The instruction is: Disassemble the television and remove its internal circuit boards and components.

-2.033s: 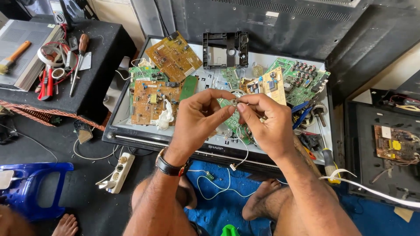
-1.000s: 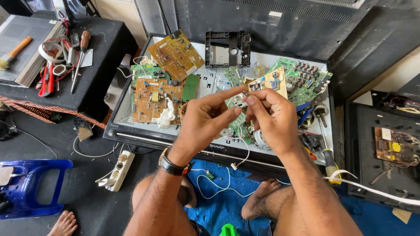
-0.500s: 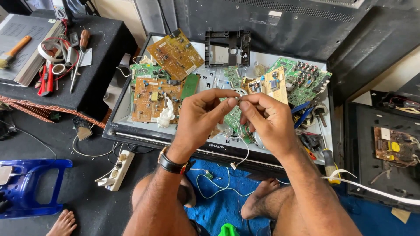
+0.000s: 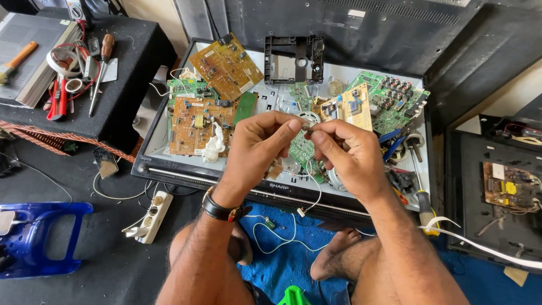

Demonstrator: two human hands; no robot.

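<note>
The small part (image 4: 305, 128) pinched between left hand (image 4: 257, 148) and right hand (image 4: 345, 155) is mostly covered by fingertips; its kind is indeterminable.

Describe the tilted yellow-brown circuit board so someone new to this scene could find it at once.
Start at the opened flat panel lying on the floor before the person. At its far left corner a yellow-brown board sits tilted like a diamond. Unlike the orange-brown board below it, it is turned askew and overhangs the panel's top edge.

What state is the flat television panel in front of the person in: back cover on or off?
Off. The television panel lies flat with its inside bare: loose circuit boards rest on it, and a large dark cover stands apart behind it.
</note>
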